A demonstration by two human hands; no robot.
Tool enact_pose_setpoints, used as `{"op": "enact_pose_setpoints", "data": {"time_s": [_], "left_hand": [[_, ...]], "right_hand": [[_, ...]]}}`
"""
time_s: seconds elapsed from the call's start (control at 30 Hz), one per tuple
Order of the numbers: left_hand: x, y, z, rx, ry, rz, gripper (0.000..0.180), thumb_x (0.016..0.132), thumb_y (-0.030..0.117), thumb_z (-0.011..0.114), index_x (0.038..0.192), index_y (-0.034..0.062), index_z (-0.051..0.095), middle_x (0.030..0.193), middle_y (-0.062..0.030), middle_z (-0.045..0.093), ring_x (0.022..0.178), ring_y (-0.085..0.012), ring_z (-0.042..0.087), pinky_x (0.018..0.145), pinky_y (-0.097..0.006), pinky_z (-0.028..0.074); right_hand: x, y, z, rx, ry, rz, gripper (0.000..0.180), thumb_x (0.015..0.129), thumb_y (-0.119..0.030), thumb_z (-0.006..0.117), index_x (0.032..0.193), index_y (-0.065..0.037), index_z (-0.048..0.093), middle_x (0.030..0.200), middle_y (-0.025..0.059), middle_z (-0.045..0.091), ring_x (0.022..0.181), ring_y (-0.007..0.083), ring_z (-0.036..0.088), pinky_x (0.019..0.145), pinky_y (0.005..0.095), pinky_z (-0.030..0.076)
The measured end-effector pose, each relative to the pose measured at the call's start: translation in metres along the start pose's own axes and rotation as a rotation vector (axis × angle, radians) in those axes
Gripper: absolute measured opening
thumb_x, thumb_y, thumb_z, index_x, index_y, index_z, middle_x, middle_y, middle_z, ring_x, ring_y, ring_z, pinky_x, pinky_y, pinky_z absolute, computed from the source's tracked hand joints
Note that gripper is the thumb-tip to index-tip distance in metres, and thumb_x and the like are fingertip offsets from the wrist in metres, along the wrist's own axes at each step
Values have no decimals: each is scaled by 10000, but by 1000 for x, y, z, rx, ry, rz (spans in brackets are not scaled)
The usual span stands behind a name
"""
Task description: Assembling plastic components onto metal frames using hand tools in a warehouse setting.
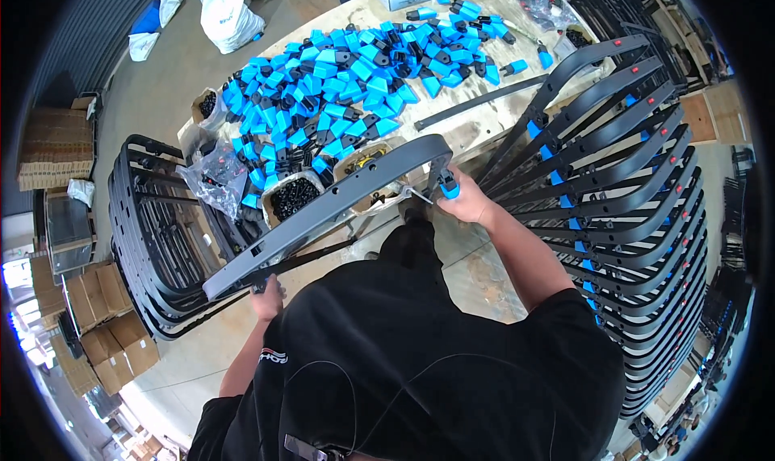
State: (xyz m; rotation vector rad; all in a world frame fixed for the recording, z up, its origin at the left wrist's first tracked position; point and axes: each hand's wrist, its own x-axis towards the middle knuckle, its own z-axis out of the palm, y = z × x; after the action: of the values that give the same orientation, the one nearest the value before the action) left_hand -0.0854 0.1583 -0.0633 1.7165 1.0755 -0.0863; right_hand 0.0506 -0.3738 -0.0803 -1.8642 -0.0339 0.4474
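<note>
A long black metal frame (323, 204) with a bent end slants across in front of me, from lower left to upper right. My left hand (269, 299) is closed round a dark part of it near its lower left end. At the bent right end, my right hand (467, 201) is closed about a blue-and-black plastic piece (449, 186) on the frame; its fingertips are partly hidden. A thin shiny metal part (413, 193) shows beside that hand, and I cannot tell whether it is held. Beyond the frame lies a large heap of similar blue-and-black pieces (347, 69).
The worktable (476, 118) also bears a loose black bar (480, 102) and boxes of small black parts (295, 196). Black frames stand in a long row (622, 203) close on my right, and more frames (153, 235) are stacked on my left. Cardboard boxes (109, 316) lie farther left.
</note>
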Motion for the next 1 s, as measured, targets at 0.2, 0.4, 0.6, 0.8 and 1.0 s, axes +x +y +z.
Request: {"op": "enact_pose_setpoints", "data": {"time_s": [0.2,0.4,0.6,0.8,1.0], "left_hand": [[1,4,10,73,119,-33,244,896,193,751,1020,30,619,767,-80,657,540,-183,615,464,-325,473],[-3,6,3,129,97,2,307,891,236,756,1035,38,571,763,-75,651,550,-189,622,450,-335,475],[-9,12,-1,80,-60,71,424,877,271,777,1108,1,547,774,-86,671,567,-166,639,500,-309,506],[4,-22,-30,242,-75,190,833,789,321,848,1359,-141,454,1084,-204,706,965,-246,690,876,-344,545],[-23,19,-52,373,-134,297,695,776,227,831,1322,-84,536,1131,-167,699,977,-209,683,869,-324,545]], "right_hand": [[28,15,15,-225,373,-289,477,702,-134,722,1142,-12,584,1071,230,610,1061,430,571,948,480,474],[21,-1,15,-266,311,-103,606,702,-162,771,1267,-33,595,1171,233,629,1170,427,574,1035,467,469],[-34,-45,-32,-117,205,-133,868,661,-176,799,1440,33,478,1398,212,582,1332,315,542,1116,405,408],[-22,-288,-9,153,395,-556,384,878,2,613,1261,-19,589,1207,88,641,1105,150,607,953,308,480],[111,-384,117,-193,21,-693,335,871,-169,685,1160,-3,644,958,131,728,856,241,705,792,369,556]]}}
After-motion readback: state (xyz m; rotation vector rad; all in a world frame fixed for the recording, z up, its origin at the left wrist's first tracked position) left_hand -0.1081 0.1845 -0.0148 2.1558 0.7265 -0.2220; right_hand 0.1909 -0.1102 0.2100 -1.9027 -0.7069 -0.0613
